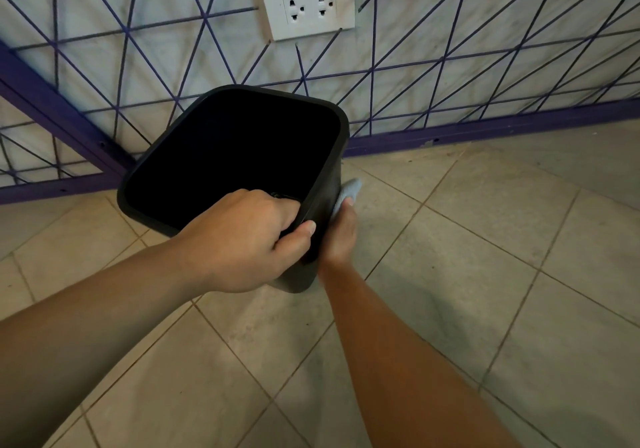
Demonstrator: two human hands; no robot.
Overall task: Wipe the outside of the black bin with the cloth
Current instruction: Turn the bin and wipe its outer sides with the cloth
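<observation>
Head view: we see black bin (235, 150) at frame centre, tilted, mouth toward camera, above tiled floor (485, 274). Our left hand (242, 240) has grip clenched on near rim, fingers inside, thumb outside. Our right hand (341, 233) presses grey cloth (348, 191) against bin's right outer wall, grip grasping cloth. White wall socket (308, 3) at upper centre, behind purple grid (485, 67).

Smooth matt black plastic bin (325, 184), soft grey cloth (348, 193), dull tiled floor (485, 274).
</observation>
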